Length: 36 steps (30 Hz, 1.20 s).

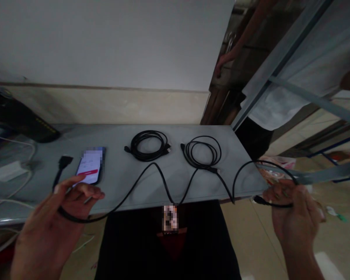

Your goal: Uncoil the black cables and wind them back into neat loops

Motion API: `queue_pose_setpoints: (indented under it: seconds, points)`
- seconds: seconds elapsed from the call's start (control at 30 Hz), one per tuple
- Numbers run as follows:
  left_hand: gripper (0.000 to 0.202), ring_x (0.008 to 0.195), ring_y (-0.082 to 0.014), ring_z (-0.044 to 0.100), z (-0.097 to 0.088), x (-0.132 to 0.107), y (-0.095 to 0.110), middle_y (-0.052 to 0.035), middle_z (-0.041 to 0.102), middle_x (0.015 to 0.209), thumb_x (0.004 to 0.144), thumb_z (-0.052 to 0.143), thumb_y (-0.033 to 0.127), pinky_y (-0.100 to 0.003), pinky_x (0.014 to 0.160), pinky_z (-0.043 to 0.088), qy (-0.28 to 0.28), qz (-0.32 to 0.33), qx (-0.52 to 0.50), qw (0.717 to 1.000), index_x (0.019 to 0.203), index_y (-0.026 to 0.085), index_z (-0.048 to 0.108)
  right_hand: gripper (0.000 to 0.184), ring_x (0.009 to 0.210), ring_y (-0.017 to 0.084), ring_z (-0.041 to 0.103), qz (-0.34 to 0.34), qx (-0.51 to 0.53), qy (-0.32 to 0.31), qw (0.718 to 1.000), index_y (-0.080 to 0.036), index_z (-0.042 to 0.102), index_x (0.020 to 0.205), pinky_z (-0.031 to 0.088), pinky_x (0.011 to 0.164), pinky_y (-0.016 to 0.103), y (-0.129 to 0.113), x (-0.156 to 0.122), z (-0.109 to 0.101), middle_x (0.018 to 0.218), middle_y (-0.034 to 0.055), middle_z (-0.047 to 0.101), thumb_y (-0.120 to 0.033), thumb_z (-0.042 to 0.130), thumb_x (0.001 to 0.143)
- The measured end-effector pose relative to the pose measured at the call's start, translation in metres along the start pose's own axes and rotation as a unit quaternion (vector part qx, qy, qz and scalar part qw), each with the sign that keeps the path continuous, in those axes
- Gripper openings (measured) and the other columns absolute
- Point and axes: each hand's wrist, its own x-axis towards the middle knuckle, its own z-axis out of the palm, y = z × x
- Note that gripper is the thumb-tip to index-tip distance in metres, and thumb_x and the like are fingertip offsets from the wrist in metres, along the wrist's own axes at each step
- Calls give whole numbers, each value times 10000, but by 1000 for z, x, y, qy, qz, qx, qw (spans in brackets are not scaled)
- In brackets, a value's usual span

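Observation:
A long black cable stretches between both my hands over the front edge of a grey table. My left hand is closed round one end, whose black plug sticks up past my fingers. My right hand pinches the other end, where the cable forms a loop beyond the table's right corner. The middle of the cable rises in wavy bends on the tabletop. Two coiled black cables lie further back: a thicker coil and a thinner coil.
A phone with a lit screen lies on the table near my left hand. White chargers and cords and a black device sit at the far left. Another person in a white shirt stands at the right behind a metal frame.

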Motion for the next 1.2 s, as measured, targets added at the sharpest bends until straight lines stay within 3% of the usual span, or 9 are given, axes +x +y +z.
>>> queue_pose_setpoints:
  seconds: [0.13,0.23,0.33,0.43,0.63,0.77,0.87,1.03,1.2]
  points:
    - [221,933,-276,750,36,-18,0,-31,810,929,953,825,488,-379,769,718,-21,-42,-34,998,1038,289,867,383,700,156,573,-8,14,-52,998,-205,719,878,486,640,305,-12,-15,25,810,15,606,-546,800,1033]
    - [414,1201,-395,790,56,-28,-7,-117,853,1243,857,931,539,-449,845,749,-54,-88,-44,994,1144,248,869,368,719,172,581,-11,12,-104,994,-225,739,970,506,656,321,-29,-27,50,811,14,587,-538,642,1139]
    - [553,1451,-454,697,72,-37,-20,-175,775,1502,905,908,523,-560,1094,693,-84,-125,-77,986,1355,214,817,341,731,177,578,-50,29,-158,986,-250,762,1038,518,682,333,-49,-38,77,820,11,572,-508,586,1175]
    - [539,1509,-441,662,85,-43,-33,-174,773,1510,970,841,509,-617,1241,593,-100,-160,-123,974,1419,217,784,327,714,169,567,-88,71,-226,967,-260,783,1157,514,685,331,-65,-50,100,802,2,556,-490,554,1195]
    - [418,1569,-366,620,106,-51,-29,-170,720,1595,1148,605,407,-554,1357,478,-189,-247,-224,924,1467,177,747,270,879,200,698,-151,-27,-417,896,-274,737,1263,592,777,357,-64,-64,129,971,49,699,-362,485,1226]
    - [362,1477,-358,700,128,-49,-23,-166,796,1461,1154,614,385,-512,1275,570,-215,-238,-250,913,1374,165,799,212,1231,233,711,-185,-168,-530,810,-271,678,1340,616,1095,421,-41,-72,153,1292,92,713,-291,513,1209]
    - [326,1385,-331,748,143,-42,-24,-133,843,1310,1147,656,383,-449,1175,632,-222,-203,-242,923,1345,176,813,253,1341,281,684,-168,-243,-552,780,-247,601,1420,593,1181,506,-22,-82,168,1379,128,669,-291,456,1216]
    - [217,1085,-213,803,152,-30,-14,-5,707,818,1129,718,320,-268,903,660,-240,-140,-279,919,1239,159,812,236,1310,279,706,-173,-206,-545,794,-234,503,1437,628,1134,500,-3,-91,180,1379,139,663,-249,437,1211]
    - [243,665,-124,634,153,-16,9,81,408,592,1193,580,286,-277,934,653,-270,-144,-329,894,1137,166,784,339,1390,262,672,-267,-110,-483,827,-272,493,1425,643,1132,446,11,-98,192,1416,133,647,-377,672,1157]
